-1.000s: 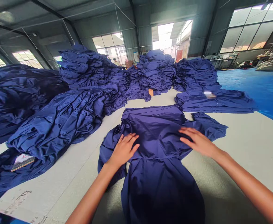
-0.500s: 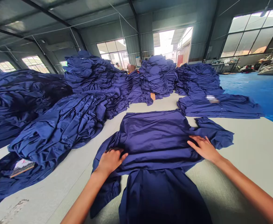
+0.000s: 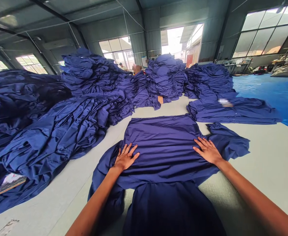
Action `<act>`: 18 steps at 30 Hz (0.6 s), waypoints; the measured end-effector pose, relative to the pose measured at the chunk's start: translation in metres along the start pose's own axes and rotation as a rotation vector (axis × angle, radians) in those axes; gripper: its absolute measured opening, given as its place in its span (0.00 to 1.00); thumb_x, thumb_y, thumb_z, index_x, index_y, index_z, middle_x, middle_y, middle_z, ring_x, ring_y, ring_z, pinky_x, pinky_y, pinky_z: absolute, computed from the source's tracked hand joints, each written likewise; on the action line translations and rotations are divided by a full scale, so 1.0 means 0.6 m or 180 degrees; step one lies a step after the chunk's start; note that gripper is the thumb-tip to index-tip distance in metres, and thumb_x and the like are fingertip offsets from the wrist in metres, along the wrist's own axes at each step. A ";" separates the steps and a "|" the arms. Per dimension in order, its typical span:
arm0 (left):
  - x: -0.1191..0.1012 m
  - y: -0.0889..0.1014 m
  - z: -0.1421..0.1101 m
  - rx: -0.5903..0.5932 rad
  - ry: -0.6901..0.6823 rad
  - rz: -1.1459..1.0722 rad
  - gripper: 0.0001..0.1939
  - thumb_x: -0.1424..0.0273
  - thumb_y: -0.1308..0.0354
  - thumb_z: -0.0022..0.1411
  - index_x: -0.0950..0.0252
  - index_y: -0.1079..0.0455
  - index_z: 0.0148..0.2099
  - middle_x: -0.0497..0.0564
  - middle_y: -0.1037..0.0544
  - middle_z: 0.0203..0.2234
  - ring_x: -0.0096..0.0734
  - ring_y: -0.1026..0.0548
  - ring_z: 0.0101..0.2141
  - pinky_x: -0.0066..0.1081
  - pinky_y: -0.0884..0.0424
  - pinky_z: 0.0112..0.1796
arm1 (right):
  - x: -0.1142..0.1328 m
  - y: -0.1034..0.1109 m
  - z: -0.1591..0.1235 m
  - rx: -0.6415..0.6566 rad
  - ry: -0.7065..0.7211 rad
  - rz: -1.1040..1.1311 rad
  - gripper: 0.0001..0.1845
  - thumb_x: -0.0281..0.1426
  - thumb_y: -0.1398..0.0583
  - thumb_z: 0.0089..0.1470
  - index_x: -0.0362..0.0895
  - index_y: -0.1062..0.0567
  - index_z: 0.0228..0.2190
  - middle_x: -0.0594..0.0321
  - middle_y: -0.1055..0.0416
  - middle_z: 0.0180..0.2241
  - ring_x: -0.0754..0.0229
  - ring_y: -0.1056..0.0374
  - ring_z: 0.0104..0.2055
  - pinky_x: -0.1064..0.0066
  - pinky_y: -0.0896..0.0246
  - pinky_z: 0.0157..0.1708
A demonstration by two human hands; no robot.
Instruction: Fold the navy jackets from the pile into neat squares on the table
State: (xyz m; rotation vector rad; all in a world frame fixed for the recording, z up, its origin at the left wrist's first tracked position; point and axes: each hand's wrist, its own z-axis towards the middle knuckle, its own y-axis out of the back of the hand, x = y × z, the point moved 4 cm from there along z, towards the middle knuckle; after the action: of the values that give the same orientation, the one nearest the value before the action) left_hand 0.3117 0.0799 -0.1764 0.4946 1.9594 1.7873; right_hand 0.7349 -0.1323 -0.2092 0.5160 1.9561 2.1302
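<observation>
A navy blue garment (image 3: 163,141) lies spread on the pale table (image 3: 264,173) in front of me, its body broad and lightly creased. My left hand (image 3: 126,157) rests flat on its left side, fingers spread. On the right side, my right hand (image 3: 207,150) also lies flat with the fingers apart. One sleeve (image 3: 228,141) stretches out to the right, bunched at its end. The other sleeve (image 3: 102,170) hangs down on the left, partly behind my left forearm. Dark blue cloth (image 3: 173,209) extends from the garment's near edge toward me.
A long heap of navy garments (image 3: 57,131) runs along the left, with a printed booklet (image 3: 11,183) on it. Tall garment stacks (image 3: 165,78) stand at the back. A flat garment (image 3: 252,109) lies at the far right, near the blue floor (image 3: 269,88).
My left hand has moved forward and slightly right, its fingers going from curled to spread. My right hand has shifted a little left and flattened on the cloth.
</observation>
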 end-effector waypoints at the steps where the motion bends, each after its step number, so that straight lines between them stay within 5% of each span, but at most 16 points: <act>1: -0.002 0.001 0.000 0.0011 -0.0014 -0.0015 0.33 0.47 0.60 0.69 0.52 0.51 0.71 0.50 0.53 0.71 0.49 0.58 0.69 0.56 0.60 0.64 | 0.002 0.002 0.000 -0.0004 0.0003 0.0041 0.39 0.54 0.58 0.63 0.48 0.44 0.67 0.60 0.54 0.70 0.51 0.61 0.71 0.52 0.70 0.68; 4: -0.005 0.007 0.000 -0.0047 -0.0059 -0.0025 0.32 0.50 0.60 0.70 0.52 0.49 0.71 0.50 0.51 0.70 0.50 0.56 0.69 0.56 0.57 0.64 | 0.003 0.015 0.000 0.0010 0.0069 0.0336 0.36 0.51 0.56 0.63 0.46 0.40 0.65 0.59 0.51 0.69 0.51 0.58 0.71 0.51 0.69 0.68; 6: -0.005 0.013 0.002 0.0025 -0.0061 0.0023 0.32 0.50 0.60 0.70 0.53 0.50 0.71 0.50 0.52 0.71 0.49 0.56 0.69 0.56 0.56 0.64 | -0.004 0.037 -0.003 0.0004 0.0166 0.0760 0.34 0.50 0.55 0.63 0.45 0.34 0.62 0.57 0.43 0.66 0.51 0.49 0.68 0.54 0.59 0.67; 9: -0.012 0.032 0.009 0.0443 0.0010 0.0203 0.33 0.50 0.58 0.69 0.55 0.50 0.71 0.53 0.53 0.70 0.49 0.55 0.69 0.57 0.56 0.63 | -0.043 0.104 -0.016 -0.0276 -0.0032 0.1406 0.29 0.48 0.53 0.63 0.45 0.27 0.53 0.55 0.24 0.51 0.50 0.27 0.52 0.60 0.37 0.55; 11: -0.036 0.058 0.014 0.0497 0.0052 0.0362 0.32 0.52 0.52 0.67 0.57 0.43 0.69 0.58 0.46 0.68 0.54 0.52 0.68 0.60 0.54 0.62 | -0.087 0.164 -0.032 -0.0703 -0.0383 0.1565 0.25 0.46 0.52 0.63 0.45 0.24 0.47 0.55 0.19 0.40 0.51 0.22 0.38 0.61 0.31 0.45; 15: -0.166 0.110 0.022 0.0009 -0.0382 0.0389 0.27 0.58 0.51 0.67 0.62 0.37 0.65 0.61 0.37 0.65 0.53 0.44 0.65 0.54 0.50 0.62 | -0.189 0.267 -0.064 -0.1804 -0.0724 0.1436 0.22 0.45 0.50 0.63 0.44 0.23 0.41 0.54 0.19 0.38 0.53 0.23 0.34 0.63 0.32 0.41; 18: -0.318 0.117 0.025 -0.0052 -0.1048 0.0122 0.27 0.56 0.54 0.70 0.57 0.41 0.67 0.54 0.36 0.64 0.44 0.36 0.62 0.42 0.42 0.61 | -0.260 0.263 -0.066 -0.1692 -0.0887 0.1052 0.22 0.39 0.50 0.62 0.41 0.24 0.47 0.47 0.22 0.46 0.51 0.24 0.38 0.60 0.35 0.47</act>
State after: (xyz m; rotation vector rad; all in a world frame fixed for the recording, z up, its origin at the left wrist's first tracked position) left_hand 0.4779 -0.0030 -0.0923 0.7719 1.7171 1.6225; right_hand 0.8760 -0.2435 -0.0733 1.0081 1.1537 2.4754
